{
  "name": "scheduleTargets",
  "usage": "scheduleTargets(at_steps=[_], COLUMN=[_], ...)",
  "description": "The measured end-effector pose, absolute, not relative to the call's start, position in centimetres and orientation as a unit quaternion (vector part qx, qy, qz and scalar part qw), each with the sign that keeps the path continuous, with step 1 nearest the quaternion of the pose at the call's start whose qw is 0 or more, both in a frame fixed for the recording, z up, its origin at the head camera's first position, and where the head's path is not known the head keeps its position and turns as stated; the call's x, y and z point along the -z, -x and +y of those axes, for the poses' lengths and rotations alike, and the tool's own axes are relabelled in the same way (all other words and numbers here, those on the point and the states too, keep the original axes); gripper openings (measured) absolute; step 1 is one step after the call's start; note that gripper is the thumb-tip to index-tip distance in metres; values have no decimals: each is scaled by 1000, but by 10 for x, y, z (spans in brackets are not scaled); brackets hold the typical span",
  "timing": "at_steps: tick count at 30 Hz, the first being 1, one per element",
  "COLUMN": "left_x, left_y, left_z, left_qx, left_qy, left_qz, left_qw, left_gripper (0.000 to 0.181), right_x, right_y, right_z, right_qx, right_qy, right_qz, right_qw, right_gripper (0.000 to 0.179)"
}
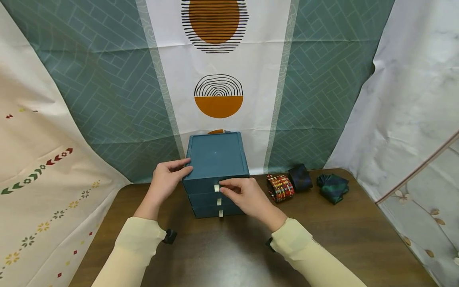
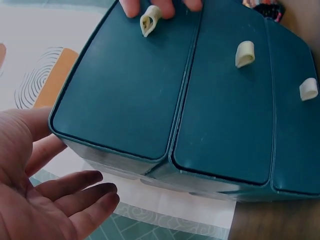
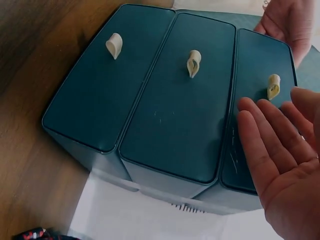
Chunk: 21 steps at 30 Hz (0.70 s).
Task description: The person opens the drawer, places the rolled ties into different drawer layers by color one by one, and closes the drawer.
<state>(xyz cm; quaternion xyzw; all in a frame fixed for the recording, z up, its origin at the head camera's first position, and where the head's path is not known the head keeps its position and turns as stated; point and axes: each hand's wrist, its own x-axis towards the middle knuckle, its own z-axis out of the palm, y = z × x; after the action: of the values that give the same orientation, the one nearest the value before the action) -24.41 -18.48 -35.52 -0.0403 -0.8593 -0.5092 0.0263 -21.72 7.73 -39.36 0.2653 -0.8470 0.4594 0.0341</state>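
A teal three-drawer box (image 1: 217,155) stands on the table, all its drawers closed. Each drawer front carries a cream loop pull. My left hand (image 1: 166,177) rests at the box's upper left edge, fingers extended; in the left wrist view its thumb side meets the corner of the top drawer (image 2: 115,85). My right hand (image 1: 247,195) is at the top drawer's loop pull (image 1: 216,188). In the right wrist view, the fingers of this hand (image 3: 280,150) are nearly straight, their tips close beside the top pull (image 3: 273,86) and not curled round it.
Right of the box lie a rolled multicoloured woven tie (image 1: 281,187), a rolled dark tie (image 1: 300,177) and a folded green-and-navy plaid cloth (image 1: 332,188). A patterned curtain (image 1: 222,59) hangs right behind the box. The brown wooden table (image 1: 215,251) extends in front.
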Motion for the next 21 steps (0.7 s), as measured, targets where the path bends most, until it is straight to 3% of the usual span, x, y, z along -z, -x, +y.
scheduleTargets(at_steps=[21], left_x=[360], left_y=[249], left_z=[-186], left_qx=[552], left_qy=[37], left_qz=[-833], left_qw=[17], left_gripper=[47], right_x=[397], right_y=[222], right_z=[68], right_qx=[-447], right_qy=[-282], right_qz=[-848], right_qw=[31], right_gripper=[25])
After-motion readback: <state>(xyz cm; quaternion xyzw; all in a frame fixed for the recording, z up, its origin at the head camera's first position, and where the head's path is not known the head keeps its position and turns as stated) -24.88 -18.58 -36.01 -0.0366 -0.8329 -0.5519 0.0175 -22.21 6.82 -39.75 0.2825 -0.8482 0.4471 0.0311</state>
